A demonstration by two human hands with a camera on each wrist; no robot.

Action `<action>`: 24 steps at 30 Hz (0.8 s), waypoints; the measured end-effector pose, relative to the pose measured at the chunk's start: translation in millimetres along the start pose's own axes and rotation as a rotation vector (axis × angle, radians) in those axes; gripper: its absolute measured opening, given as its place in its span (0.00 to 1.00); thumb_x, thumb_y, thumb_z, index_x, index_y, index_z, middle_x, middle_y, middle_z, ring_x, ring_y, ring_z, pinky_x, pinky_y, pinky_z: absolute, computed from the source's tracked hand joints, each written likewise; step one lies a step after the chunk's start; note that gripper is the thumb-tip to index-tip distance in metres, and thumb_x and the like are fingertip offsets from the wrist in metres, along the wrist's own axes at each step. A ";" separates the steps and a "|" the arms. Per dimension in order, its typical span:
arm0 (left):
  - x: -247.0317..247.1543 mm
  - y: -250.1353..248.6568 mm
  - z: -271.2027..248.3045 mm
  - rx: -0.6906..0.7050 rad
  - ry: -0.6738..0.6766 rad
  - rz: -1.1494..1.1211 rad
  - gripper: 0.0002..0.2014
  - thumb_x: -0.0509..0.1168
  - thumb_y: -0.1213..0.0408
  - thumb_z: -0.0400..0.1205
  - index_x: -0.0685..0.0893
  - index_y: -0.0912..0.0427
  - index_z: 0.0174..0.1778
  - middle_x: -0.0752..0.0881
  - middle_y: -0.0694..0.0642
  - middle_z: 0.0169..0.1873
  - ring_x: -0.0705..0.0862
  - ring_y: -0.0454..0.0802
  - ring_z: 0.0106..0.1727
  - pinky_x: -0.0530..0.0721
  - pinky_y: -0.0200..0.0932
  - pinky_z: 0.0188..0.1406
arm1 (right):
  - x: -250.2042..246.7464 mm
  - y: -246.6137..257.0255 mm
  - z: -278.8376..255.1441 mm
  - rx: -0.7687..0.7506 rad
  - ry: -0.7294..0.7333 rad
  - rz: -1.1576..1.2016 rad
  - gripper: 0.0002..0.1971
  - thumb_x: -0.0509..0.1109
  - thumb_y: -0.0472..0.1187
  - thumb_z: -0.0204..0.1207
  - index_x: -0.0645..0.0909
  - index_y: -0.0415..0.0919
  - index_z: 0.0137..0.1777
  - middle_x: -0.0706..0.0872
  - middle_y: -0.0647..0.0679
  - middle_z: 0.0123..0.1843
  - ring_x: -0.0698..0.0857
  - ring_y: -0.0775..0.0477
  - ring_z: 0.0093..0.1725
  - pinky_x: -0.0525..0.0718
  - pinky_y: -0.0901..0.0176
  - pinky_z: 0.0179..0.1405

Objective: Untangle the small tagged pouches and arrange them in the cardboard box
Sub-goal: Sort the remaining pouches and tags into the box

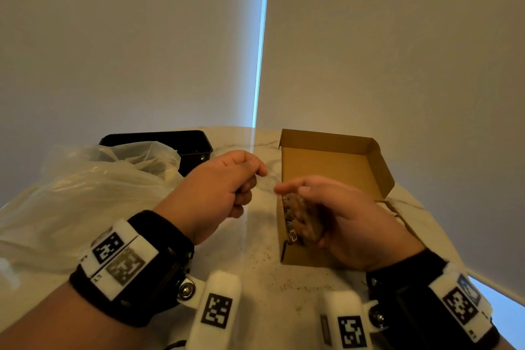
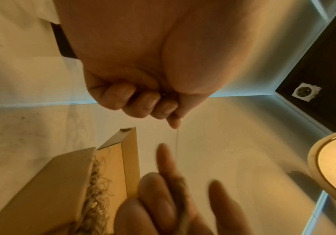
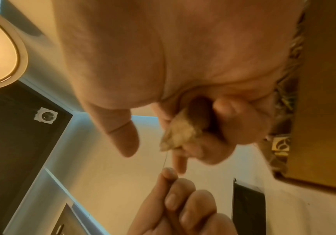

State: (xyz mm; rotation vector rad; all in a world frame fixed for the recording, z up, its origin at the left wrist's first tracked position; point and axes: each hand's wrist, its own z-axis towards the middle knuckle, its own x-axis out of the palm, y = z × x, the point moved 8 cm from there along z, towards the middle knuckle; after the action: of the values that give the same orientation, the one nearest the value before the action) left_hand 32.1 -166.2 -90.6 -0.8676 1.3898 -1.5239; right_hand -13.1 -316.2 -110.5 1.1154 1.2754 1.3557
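A small brownish pouch (image 1: 302,217) sits in my right hand (image 1: 292,193), whose fingers curl round it just above the near left corner of the open cardboard box (image 1: 326,159). In the right wrist view the pouch (image 3: 180,134) pokes out between thumb and fingers. A thin string (image 3: 165,159) runs from it to my left hand (image 1: 257,179), which pinches the string (image 2: 176,143) between thumb and forefinger, left of the box. More pouches and a printed tag (image 1: 292,237) lie inside the box along its near left wall.
A crumpled clear plastic bag (image 1: 93,187) covers the table's left side, with a black tray (image 1: 181,142) behind it. Crumbs dot the pale marble table (image 1: 264,270) in front of the box. Loose twine (image 1: 397,209) lies right of the box.
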 end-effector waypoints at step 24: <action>-2.4 18.9 2.8 -0.054 -0.039 0.320 0.02 0.71 0.62 0.82 0.89 0.53 0.47 0.93 0.46 0.36 0.90 0.39 0.35 0.85 0.34 0.32 | -9.1 33.6 -5.3 -0.393 -0.051 -0.004 0.16 0.70 0.37 0.71 0.91 0.54 0.55 0.93 0.39 0.48 0.91 0.43 0.51 0.89 0.56 0.48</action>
State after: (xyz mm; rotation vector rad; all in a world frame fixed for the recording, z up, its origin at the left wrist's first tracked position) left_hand 38.3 -165.0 -108.8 -0.6655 1.4675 -1.2249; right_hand -18.4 -326.7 -77.4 0.8660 0.9212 1.4862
